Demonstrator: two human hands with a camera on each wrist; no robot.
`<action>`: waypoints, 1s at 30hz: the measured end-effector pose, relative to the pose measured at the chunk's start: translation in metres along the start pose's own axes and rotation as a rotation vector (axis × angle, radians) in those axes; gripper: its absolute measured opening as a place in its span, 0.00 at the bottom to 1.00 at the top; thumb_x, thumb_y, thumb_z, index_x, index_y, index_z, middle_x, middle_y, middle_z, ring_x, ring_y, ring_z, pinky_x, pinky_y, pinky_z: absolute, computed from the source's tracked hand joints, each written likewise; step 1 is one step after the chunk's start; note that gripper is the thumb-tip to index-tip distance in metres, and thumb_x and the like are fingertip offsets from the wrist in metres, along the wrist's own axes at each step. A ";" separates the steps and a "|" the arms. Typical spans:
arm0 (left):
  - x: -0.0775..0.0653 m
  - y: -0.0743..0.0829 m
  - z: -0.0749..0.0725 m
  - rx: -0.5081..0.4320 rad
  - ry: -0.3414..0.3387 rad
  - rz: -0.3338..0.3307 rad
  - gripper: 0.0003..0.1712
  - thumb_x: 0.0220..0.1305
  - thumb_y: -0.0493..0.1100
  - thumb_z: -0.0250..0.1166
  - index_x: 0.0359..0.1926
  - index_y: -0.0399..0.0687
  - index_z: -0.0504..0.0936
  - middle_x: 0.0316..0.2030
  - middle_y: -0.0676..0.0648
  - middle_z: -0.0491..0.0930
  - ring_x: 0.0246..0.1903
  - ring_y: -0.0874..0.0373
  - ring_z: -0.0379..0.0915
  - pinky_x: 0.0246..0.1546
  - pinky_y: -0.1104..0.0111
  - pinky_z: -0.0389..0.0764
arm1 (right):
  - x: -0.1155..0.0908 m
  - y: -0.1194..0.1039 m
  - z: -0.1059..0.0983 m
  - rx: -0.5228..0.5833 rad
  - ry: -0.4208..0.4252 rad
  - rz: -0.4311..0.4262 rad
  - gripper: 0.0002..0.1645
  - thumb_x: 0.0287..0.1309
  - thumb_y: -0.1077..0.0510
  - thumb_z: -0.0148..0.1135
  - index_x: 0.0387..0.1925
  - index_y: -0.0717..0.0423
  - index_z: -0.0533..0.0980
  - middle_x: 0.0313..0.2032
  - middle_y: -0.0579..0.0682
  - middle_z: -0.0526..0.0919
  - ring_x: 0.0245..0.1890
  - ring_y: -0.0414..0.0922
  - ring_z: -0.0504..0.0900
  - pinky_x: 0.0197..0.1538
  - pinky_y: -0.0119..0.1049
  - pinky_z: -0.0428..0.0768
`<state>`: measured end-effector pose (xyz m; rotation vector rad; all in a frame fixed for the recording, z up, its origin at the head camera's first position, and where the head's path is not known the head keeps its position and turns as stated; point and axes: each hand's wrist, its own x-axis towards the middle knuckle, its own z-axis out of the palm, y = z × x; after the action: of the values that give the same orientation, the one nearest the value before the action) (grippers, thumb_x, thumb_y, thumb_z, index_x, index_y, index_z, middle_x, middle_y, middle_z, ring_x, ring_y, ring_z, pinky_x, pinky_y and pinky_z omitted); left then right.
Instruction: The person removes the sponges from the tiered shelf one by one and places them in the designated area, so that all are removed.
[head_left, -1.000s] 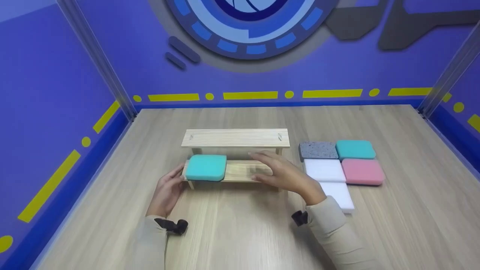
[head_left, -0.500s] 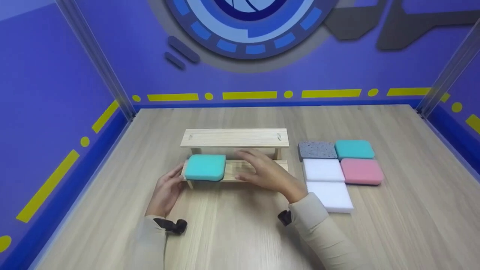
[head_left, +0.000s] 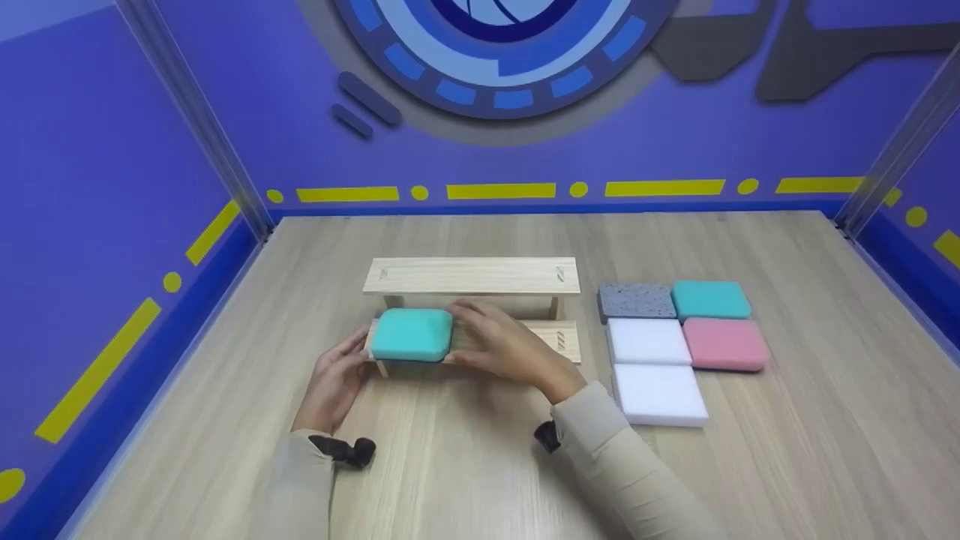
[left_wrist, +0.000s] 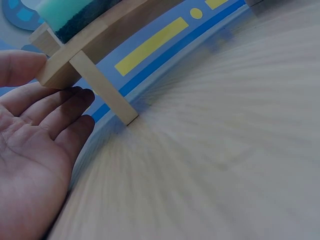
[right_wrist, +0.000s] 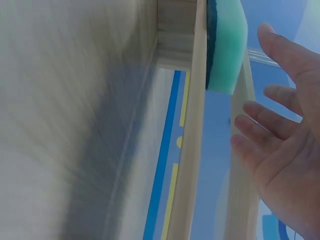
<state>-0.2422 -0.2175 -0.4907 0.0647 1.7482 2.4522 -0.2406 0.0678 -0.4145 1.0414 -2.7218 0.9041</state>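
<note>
A teal sponge with a dark scouring underside lies on the left part of the lower board of a small two-step wooden rack. At the rack's left end my left hand holds the lower board, thumb at its top edge and fingers beneath, as the left wrist view shows. My right hand hovers over the lower board just right of the sponge, thumb and fingers spread apart. In the right wrist view a gap shows between those fingers and the teal sponge.
To the rack's right, laid edge to edge on the table, are a grey speckled block, another teal sponge, a pink sponge and two white foam blocks. Blue printed walls enclose the table's back and sides.
My right hand has moved left along the lower board, up to the teal sponge's right side. My left hand and the rack stay where they were.
</note>
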 end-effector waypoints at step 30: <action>0.001 0.000 0.000 -0.022 0.036 -0.014 0.32 0.66 0.27 0.46 0.71 0.28 0.51 0.73 0.35 0.50 0.74 0.47 0.45 0.73 0.57 0.49 | 0.012 -0.008 0.033 0.088 -0.007 0.087 0.43 0.58 0.43 0.63 0.71 0.52 0.60 0.71 0.56 0.59 0.71 0.54 0.60 0.70 0.47 0.64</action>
<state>-0.2431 -0.2170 -0.4907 0.0060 1.7294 2.4774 -0.2410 0.0380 -0.4343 0.9488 -2.7754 1.0447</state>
